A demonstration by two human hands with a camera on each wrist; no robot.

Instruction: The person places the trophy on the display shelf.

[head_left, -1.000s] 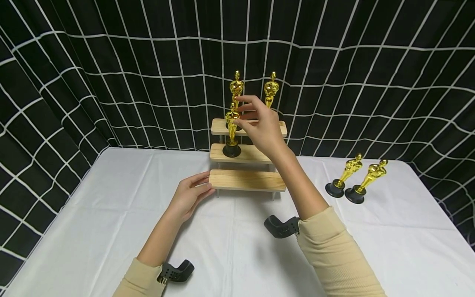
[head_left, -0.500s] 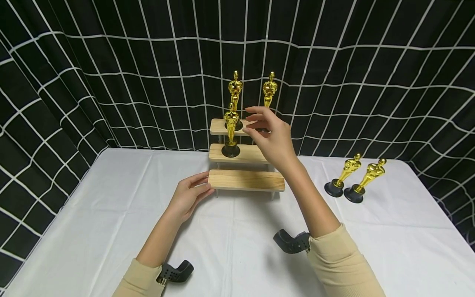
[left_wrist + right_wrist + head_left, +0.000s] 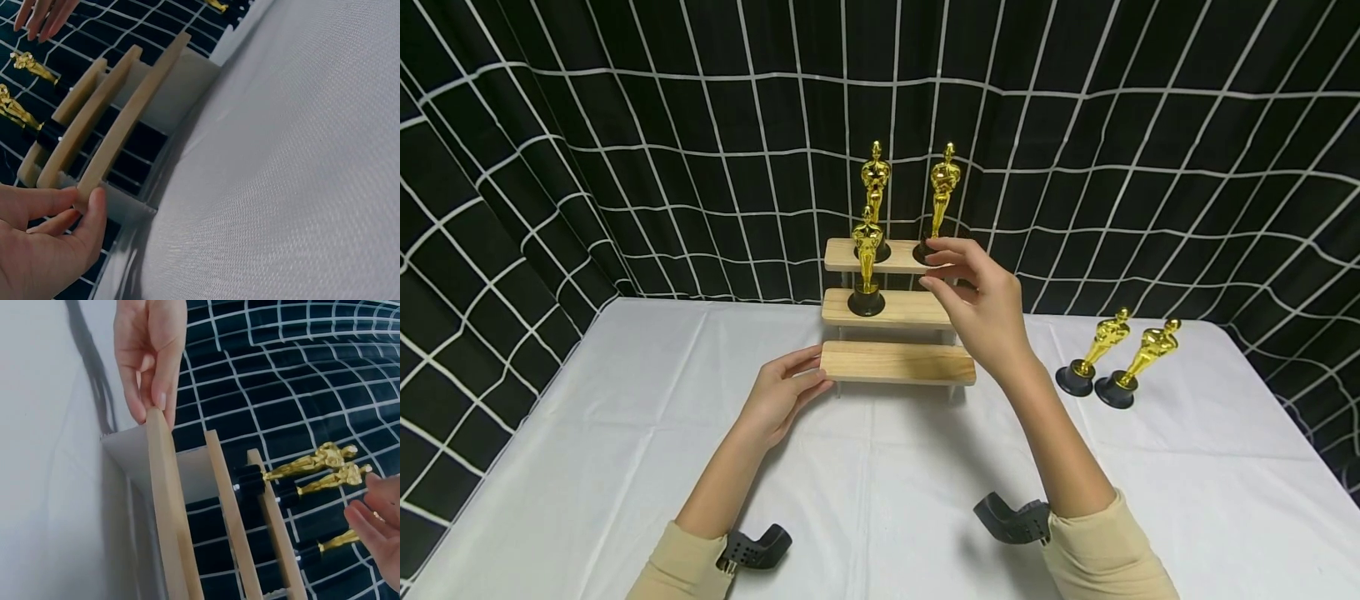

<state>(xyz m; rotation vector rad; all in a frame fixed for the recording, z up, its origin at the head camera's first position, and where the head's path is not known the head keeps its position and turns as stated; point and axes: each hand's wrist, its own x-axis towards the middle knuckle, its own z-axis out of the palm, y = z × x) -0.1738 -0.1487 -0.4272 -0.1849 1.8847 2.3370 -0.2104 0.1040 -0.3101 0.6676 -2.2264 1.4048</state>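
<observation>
A three-step wooden display shelf [image 3: 898,362] stands on the table. My left hand [image 3: 780,398] pinches the left end of its lowest step between thumb and fingers, as the left wrist view [image 3: 56,240] also shows. On the middle step, a gold figure trophy [image 3: 867,258] with a black base stands upright at the left. Two more such trophies stand on the top step, a left trophy [image 3: 876,179] and a right trophy [image 3: 944,187]. My right hand [image 3: 981,304] hovers before the shelf's right side, fingers loosely bent, nothing between them; it hides part of the right trophy's base.
Two more gold trophies, a nearer trophy [image 3: 1138,364] and a farther trophy [image 3: 1094,353], stand side by side on the white tablecloth [image 3: 700,467] to the right. A black curtain [image 3: 715,125] with white grid lines hangs close behind the shelf.
My right hand has moved away from the trophy on the middle step, rightward and down toward me, with its fingers off it. The left hand stays at the lowest step.
</observation>
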